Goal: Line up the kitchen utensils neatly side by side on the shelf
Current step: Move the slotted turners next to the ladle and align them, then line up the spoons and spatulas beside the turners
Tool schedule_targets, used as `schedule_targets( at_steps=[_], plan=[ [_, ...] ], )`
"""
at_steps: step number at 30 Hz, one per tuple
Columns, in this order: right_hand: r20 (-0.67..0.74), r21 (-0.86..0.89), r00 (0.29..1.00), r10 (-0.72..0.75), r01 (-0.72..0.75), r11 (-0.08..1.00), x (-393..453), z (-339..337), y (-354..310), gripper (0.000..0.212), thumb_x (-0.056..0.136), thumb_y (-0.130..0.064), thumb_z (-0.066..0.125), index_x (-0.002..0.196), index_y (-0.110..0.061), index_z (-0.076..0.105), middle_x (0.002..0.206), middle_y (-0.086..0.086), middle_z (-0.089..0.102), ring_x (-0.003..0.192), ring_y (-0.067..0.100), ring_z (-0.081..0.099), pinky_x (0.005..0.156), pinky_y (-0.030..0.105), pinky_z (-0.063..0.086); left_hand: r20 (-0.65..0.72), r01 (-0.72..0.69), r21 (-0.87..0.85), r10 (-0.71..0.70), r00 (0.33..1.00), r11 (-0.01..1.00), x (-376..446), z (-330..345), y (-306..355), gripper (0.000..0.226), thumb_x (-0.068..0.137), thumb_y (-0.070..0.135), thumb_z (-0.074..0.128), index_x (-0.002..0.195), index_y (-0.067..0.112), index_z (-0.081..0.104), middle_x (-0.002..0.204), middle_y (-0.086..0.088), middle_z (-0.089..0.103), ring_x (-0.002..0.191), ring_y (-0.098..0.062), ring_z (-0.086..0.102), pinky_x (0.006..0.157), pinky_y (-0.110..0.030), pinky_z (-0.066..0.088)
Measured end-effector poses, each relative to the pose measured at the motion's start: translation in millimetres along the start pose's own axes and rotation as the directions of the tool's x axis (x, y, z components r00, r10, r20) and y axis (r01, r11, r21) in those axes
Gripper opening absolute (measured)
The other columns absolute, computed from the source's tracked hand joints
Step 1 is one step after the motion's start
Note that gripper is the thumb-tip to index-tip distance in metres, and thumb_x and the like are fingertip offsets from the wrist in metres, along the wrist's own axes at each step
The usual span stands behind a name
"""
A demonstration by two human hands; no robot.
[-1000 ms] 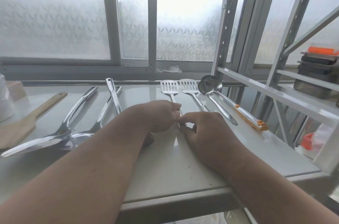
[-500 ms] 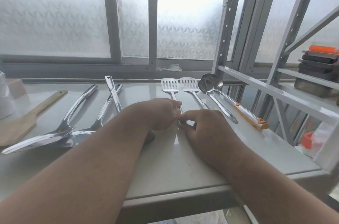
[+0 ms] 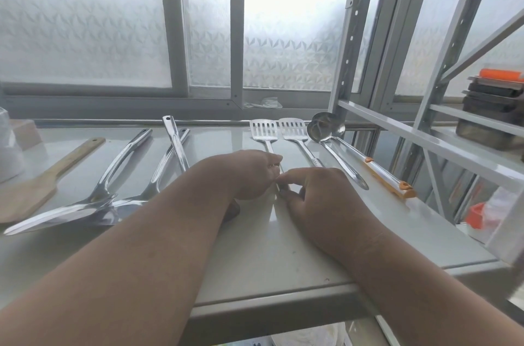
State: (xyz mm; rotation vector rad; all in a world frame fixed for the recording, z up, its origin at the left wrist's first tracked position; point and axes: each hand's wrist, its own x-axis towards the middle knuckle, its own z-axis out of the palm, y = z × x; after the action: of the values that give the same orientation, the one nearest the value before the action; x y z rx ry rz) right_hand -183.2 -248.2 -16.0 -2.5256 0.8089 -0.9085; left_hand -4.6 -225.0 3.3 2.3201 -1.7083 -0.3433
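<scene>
- Centre frame: our left hand [image 3: 252,174] and right hand [image 3: 320,192] both pinch the handle of the left slotted spatula [image 3: 263,130] on the shelf [image 3: 283,255].
- Just right: second slotted spatula [image 3: 293,130], then two ladles [image 3: 326,127].
- Far left: wooden spatula [image 3: 42,184] and steel turners [image 3: 85,204] lie askew.

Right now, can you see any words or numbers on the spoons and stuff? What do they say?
None can be read: the slotted spatulas, ladles, wooden spatula and shelf show no words or numbers.
The stacked containers at right are too blurred to tell.
</scene>
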Motion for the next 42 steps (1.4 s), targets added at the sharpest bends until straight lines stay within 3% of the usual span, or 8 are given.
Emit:
schedule_targets(
  at_steps=[8, 12, 19, 24, 28, 33, 38, 42],
  plan=[
    [-0.096, 0.028, 0.988, -0.119, 0.122, 0.992, -2.5, -2.4, -7.3, 0.023, 0.088, -0.026, 0.072, 0.109, -0.033, 0.077, 0.059, -0.046, 0.050, 0.063, -0.016, 0.052, 0.067, -0.001, 0.033, -0.033, -0.018, 0.014, 0.019, 0.999, 1.000, -2.6, -3.9, 3.3, 0.054, 0.114, 0.029, 0.039, 0.168, 0.027, 0.029, 0.170, -0.003, 0.037, 0.154, -0.024, 0.038, 0.124, -0.036, 0.031],
    [-0.273, 0.038, 0.953, -0.133, 0.149, 0.988, -4.0, -8.5, -11.4, 0.019, 0.086, -0.010, 0.066, 0.094, -0.021, 0.079, 0.060, -0.027, 0.056, 0.063, -0.014, 0.053, 0.066, 0.000, 0.033, -0.055, 0.053, 0.139, -0.046, 0.997, 0.989, -13.0, -5.1, -1.0, 0.055, 0.112, 0.025, 0.037, 0.167, 0.029, 0.030, 0.176, 0.007, 0.023, 0.160, -0.022, 0.026, 0.130, -0.045, 0.023],
    [-0.235, 0.100, 0.957, -0.168, 0.196, 0.975, -11.7, -8.8, -14.7, 0.025, 0.083, -0.011, 0.059, 0.097, -0.018, 0.078, 0.083, -0.011, 0.072, 0.070, -0.007, 0.057, 0.068, 0.005, 0.037, -0.008, 0.115, 0.261, -0.117, 0.993, 0.958, -101.8, -38.2, 6.1, 0.050, 0.109, 0.054, 0.037, 0.131, 0.023, 0.070, 0.132, -0.001, 0.071, 0.126, -0.026, 0.061, 0.111, -0.042, 0.047],
    [-0.210, 0.101, 0.958, -0.196, 0.221, 0.970, -17.7, -7.2, -17.0, 0.026, 0.083, -0.015, 0.055, 0.096, -0.019, 0.077, 0.090, -0.012, 0.072, 0.076, 0.000, 0.061, 0.074, 0.022, 0.049, 0.167, 0.066, 0.237, -0.107, 0.980, 0.969, -188.2, -36.5, -4.8, 0.080, 0.095, 0.079, 0.047, 0.164, 0.042, 0.028, 0.164, 0.021, 0.041, 0.152, -0.013, 0.041, 0.124, -0.036, 0.031],
    [-0.092, 0.019, 0.964, -0.248, 0.251, 0.968, -21.7, -5.9, -21.9, 0.025, 0.084, -0.015, 0.058, 0.100, -0.020, 0.076, 0.091, -0.010, 0.072, 0.066, -0.004, 0.050, 0.069, 0.021, 0.044, -0.095, 0.037, 0.418, 0.003, 0.996, 0.908, -194.3, -23.6, -23.5, 0.032, 0.110, 0.042, 0.040, 0.139, 0.042, 0.051, 0.134, 0.005, 0.070, 0.121, -0.024, 0.068, 0.099, -0.037, 0.053],
    [0.038, -0.104, 0.952, -0.303, 0.306, 0.946, -31.2, -12.4, -29.8, 0.024, 0.087, -0.015, 0.056, 0.100, -0.017, 0.076, 0.097, -0.004, 0.073, 0.085, 0.019, 0.067, 0.074, 0.032, 0.053, -0.410, 0.229, 0.604, 0.052, 0.910, 0.764, -192.9, -15.5, -39.1, 0.039, 0.098, 0.015, 0.048, 0.131, 0.032, 0.058, 0.096, -0.004, 0.079, 0.090, -0.035, 0.077, 0.076, -0.040, 0.060],
    [0.054, -0.152, 0.944, -0.327, 0.331, 0.931, -32.4, -13.5, -31.3, 0.024, 0.087, -0.016, 0.056, 0.101, -0.016, 0.075, 0.099, -0.001, 0.074, 0.088, 0.024, 0.067, 0.074, 0.034, 0.054, -0.772, 0.138, 0.083, -0.024, 0.635, 0.987, -189.0, -31.0, -49.6, 0.019, 0.106, 0.021, 0.049, 0.100, 0.013, 0.065, 0.076, -0.018, 0.069, 0.076, -0.046, 0.067, 0.068, -0.044, 0.051],
    [0.017, -0.156, 0.951, -0.308, 0.307, 0.939, -29.7, -11.7, -25.9, 0.030, 0.088, -0.014, 0.056, 0.112, -0.018, 0.073, 0.107, -0.004, 0.072, 0.098, 0.020, 0.065, 0.079, 0.034, 0.053, -0.811, -0.002, -0.295, -0.249, 0.530, 0.955, -191.4, -56.5, -51.8, 0.019, 0.106, 0.021, 0.051, 0.096, 0.016, 0.067, 0.088, -0.003, 0.071, 0.087, -0.031, 0.063, 0.079, -0.038, 0.046]
  ],
)
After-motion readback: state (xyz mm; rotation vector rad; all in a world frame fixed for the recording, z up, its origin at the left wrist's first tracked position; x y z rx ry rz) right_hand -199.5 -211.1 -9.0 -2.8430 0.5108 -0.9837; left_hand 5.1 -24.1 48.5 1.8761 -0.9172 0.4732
